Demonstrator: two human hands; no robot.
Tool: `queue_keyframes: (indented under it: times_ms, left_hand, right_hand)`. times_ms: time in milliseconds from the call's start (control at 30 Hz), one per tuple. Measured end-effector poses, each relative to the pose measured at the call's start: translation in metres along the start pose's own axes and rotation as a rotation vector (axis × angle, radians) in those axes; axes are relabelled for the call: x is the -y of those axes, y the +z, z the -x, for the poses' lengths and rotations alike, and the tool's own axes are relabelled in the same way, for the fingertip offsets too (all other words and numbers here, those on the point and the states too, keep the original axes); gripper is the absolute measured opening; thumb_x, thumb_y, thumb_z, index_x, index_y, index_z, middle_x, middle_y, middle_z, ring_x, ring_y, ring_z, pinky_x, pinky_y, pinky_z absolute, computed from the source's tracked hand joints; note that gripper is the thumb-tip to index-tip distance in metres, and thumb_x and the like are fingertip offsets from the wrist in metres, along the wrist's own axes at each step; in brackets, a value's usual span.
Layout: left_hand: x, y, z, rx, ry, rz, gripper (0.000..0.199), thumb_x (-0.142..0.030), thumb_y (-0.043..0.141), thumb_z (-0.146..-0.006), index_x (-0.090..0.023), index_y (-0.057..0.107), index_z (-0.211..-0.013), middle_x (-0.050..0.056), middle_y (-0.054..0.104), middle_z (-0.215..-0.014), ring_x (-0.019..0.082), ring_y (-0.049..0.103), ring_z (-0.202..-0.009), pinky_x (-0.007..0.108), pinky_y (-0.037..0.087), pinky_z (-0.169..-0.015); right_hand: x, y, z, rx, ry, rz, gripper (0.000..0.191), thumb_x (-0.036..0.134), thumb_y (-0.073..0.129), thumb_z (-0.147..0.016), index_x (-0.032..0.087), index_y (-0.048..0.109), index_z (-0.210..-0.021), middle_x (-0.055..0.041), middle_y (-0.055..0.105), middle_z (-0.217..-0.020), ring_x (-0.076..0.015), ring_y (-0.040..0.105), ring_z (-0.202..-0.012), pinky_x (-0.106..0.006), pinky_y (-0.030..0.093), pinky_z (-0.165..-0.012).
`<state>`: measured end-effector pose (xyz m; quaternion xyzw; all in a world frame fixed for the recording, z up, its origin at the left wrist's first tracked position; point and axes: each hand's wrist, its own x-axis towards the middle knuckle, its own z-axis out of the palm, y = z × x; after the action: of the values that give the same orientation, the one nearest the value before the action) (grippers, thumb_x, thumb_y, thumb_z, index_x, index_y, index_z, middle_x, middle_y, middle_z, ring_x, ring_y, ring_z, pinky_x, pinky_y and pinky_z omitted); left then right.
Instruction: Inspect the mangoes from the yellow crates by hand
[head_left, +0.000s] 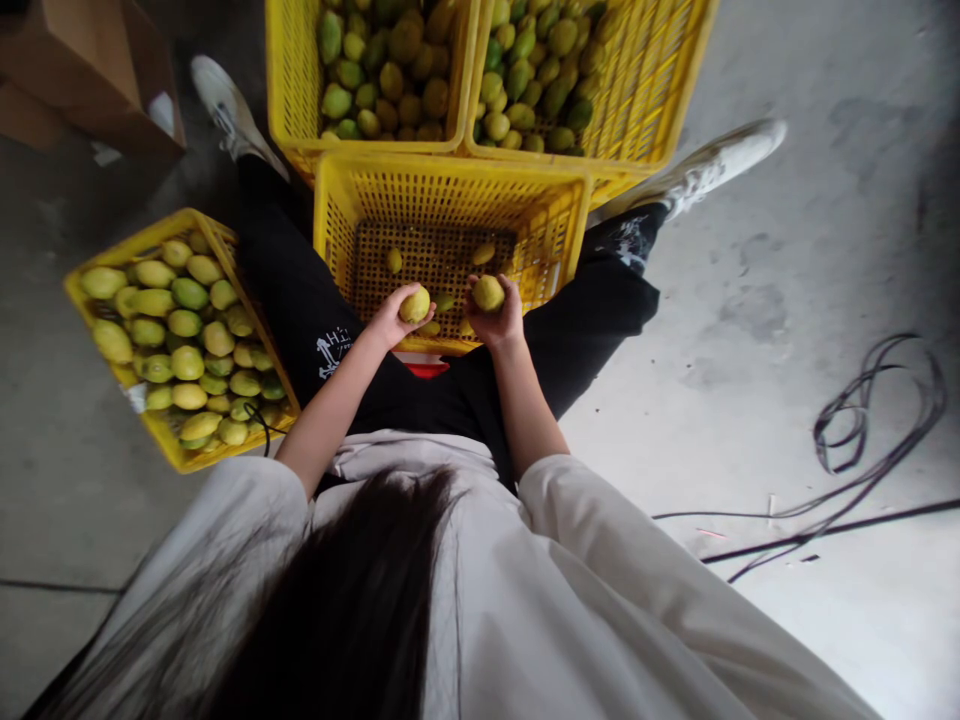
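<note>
A yellow-green lemon is in my left hand, with the fingers curled round its side. My right hand holds another lemon in its palm, fingers bent about it. Both hands are over the near side of a yellow plastic crate that stands between my legs. Several loose lemons lie on its dark slatted bottom, among them one lemon toward the left and one lemon toward the right. Parts of the lemons beneath my hands are hidden.
Two yellow crates, a left one and a right one, hold green and yellow lemons beyond my crate. A lemon-filled crate stands at my left. Cardboard boxes are at the upper left. A loose cable lies on the floor at right.
</note>
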<state>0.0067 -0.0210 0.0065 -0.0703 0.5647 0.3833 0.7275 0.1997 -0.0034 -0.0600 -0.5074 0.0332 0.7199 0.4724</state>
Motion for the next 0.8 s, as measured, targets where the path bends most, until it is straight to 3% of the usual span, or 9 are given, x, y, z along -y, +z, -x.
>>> queue_keyframes:
  times_ms: [167,333,567,800]
  left_hand:
    - [0.003,-0.002,-0.006,-0.032,0.028,0.023,0.029,-0.027,0.090,-0.084,-0.019,0.071,-0.104,0.001,0.075,-0.084,0.011,0.073,-0.073,0.022,0.062,-0.075]
    - [0.002,-0.006,-0.012,-0.077,-0.014,0.059,0.026,-0.034,0.085,-0.089,-0.020,0.074,-0.109,0.000,0.073,-0.079,0.012,0.069,-0.071,0.023,0.060,-0.074]
    - [-0.003,-0.009,-0.014,-0.098,-0.139,0.148,0.035,-0.046,0.062,-0.104,-0.018,0.074,-0.123,0.007,0.071,-0.079,0.019,0.071,-0.073,0.022,0.053,-0.057]
    - [-0.002,-0.014,-0.022,-0.063,-0.049,0.100,0.043,-0.043,0.078,-0.093,-0.020,0.072,-0.128,0.007,0.076,-0.086,0.020,0.075,-0.074,0.022,0.051,-0.055]
  right_hand:
    - [0.000,0.004,-0.001,-0.082,0.095,-0.093,0.012,0.033,0.057,-0.103,0.027,0.068,-0.101,0.0000,0.078,-0.084,-0.0178,0.073,-0.076,-0.024,0.060,-0.056]
    - [0.002,0.008,0.002,-0.109,0.125,-0.122,0.017,0.043,0.063,-0.106,0.028,0.068,-0.101,-0.0001,0.069,-0.076,-0.0169,0.071,-0.073,-0.023,0.061,-0.054]
    - [0.007,0.004,0.007,-0.039,0.159,-0.044,0.036,0.059,0.072,-0.100,0.025,0.064,-0.090,0.0016,0.067,-0.072,-0.0114,0.063,-0.057,-0.017,0.039,-0.038]
    - [0.001,0.004,0.003,-0.032,0.091,0.050,0.020,0.040,0.076,-0.099,0.026,0.063,-0.092,0.0046,0.067,-0.073,-0.0124,0.070,-0.065,-0.017,0.047,-0.046]
